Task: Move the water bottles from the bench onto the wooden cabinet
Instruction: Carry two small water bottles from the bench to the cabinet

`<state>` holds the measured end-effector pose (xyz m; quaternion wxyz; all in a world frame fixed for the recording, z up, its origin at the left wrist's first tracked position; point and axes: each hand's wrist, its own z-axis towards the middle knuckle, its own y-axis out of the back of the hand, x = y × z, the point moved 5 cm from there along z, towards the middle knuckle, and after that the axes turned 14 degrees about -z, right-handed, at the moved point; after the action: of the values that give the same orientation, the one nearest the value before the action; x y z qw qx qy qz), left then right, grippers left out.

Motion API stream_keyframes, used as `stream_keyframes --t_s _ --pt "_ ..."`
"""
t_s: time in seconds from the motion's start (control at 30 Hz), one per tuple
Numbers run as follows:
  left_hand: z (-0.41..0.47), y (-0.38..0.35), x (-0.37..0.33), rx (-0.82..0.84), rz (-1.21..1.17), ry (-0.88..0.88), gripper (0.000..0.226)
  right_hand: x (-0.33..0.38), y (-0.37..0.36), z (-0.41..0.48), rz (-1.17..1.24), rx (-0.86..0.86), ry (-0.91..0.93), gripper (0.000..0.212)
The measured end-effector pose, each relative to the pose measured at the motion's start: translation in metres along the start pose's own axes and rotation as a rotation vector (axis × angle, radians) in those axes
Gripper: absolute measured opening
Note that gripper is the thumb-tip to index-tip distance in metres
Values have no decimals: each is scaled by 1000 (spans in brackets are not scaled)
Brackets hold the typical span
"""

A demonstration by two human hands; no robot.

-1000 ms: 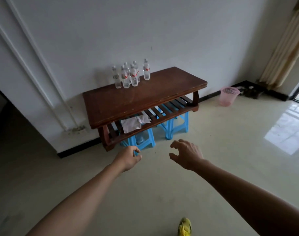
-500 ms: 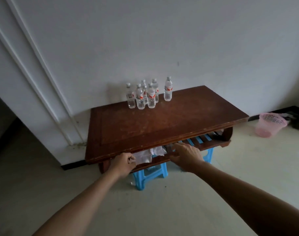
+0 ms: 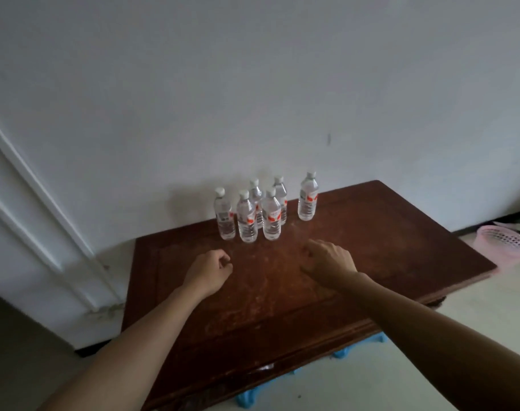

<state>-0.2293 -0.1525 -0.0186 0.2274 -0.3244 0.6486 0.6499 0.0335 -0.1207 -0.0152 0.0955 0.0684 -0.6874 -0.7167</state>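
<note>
Just beyond fisted left hand point(image 3: 209, 269) and loosely curled right hand point(image 3: 331, 259) fingers point(image 3: 311, 246), both empty: water bottles point(image 3: 271, 216).

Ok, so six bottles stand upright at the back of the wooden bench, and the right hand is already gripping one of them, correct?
Not quite. In the head view the right hand grips nothing. It is over the bench top, short of the bottles, with its fingers loosely bent. The rest holds: six bottles stand upright at the back of the wooden bench, near the wall.
</note>
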Motion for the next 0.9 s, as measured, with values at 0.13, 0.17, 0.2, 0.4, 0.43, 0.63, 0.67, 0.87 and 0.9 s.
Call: stream_keyframes --t_s 0.13,0.17,0.2,0.4,0.43,0.63,0.67,0.87,0.9 --pt "70 2 -9 -25 19 -3 21 -9 -3 74 4 -18 -2 41" --pt "90 1 -9 -44 17 2 21 -10 -5 98 14 -19 4 39" --pt "108 1 -9 -65 16 13 20 -11 -6 121 19 -25 15 38" --pt "184 -9 1 -159 27 109 21 -5 -25 239 4 -77 135 51" --pt "199 -9 2 -174 34 122 21 -4 -28 260 5 -91 158 52" --pt "257 -12 -2 -289 25 102 25 7 -66 331 -5 -21 244 39" --pt "265 -16 -4 -291 26 84 28 6 -72 335 1 -33 262 39" --pt "312 -57 -17 -174 235 -85 35 -23 -87 337 119 -172 352 35" --pt "317 -64 -18 -142 304 -111 35 -32 -89 335 159 -196 346 34"
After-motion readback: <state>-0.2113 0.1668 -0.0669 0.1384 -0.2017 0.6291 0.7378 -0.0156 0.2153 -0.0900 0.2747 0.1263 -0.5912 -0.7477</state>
